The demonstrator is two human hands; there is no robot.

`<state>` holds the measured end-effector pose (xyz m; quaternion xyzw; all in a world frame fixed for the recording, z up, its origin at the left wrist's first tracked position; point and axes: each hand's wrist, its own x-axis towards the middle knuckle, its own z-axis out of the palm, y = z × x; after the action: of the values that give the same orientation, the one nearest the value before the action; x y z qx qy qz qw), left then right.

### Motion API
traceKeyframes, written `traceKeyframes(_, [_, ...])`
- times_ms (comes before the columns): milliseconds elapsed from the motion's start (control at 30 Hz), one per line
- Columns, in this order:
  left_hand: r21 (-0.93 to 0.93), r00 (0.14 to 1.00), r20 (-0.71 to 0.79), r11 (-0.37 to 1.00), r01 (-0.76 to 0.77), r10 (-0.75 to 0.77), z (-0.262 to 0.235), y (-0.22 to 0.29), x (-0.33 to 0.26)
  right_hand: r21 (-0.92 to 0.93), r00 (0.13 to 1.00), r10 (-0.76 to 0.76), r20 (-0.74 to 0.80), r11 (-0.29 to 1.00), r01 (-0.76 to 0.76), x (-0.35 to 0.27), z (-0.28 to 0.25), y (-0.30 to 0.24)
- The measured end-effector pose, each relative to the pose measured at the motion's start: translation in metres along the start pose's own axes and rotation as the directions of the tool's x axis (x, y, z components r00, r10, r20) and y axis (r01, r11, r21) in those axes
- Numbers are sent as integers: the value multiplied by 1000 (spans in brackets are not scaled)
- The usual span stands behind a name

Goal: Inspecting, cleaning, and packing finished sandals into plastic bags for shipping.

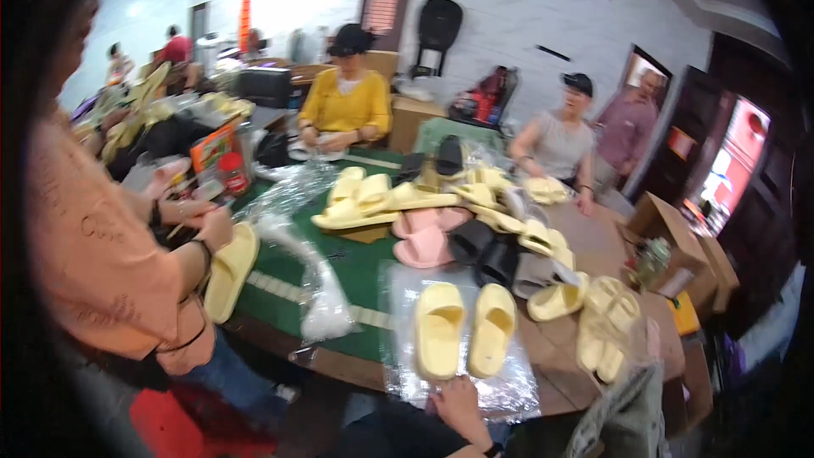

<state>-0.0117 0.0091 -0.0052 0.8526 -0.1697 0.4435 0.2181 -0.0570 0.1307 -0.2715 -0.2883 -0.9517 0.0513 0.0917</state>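
Note:
Two pale yellow slippers, a left one [439,341] and a right one [493,335], lie side by side on a clear plastic bag [398,356] at the table's near edge. My right hand [458,404] rests on the bag's near part, its curled fingers against the near end of the left slipper. What those fingers pinch, if anything, is too blurred to make out. A dark band circles the wrist. My left hand is out of view.
Pink slippers [424,246], dark slippers [471,242] and more yellow ones [365,195] are heaped beyond. Crumpled plastic [326,305] lies left. A co-worker [127,263] holding a yellow slipper [231,271] stands left; others work across the table. Cardboard boxes [670,237] stand right.

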Motion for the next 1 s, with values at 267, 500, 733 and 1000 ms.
traceKeyframes(267, [-139,984,-122,984,110,-127,24,0,-3,44,996,41,-74,998,-38,-5,-3,5])
traceKeyframes(500, [-104,983,-119,986,128,-140,26,5,-8,70,996,53,-72,996,-48,-3,-3,-2])
traceKeyframes(733, [-78,987,-130,993,87,-97,25,4,-4,100,996,70,-52,993,-64,-4,-3,-2])
traceKeyframes(1000, [-128,997,-50,990,-58,52,11,6,0,69,997,63,-50,996,-59,-4,-5,-3])
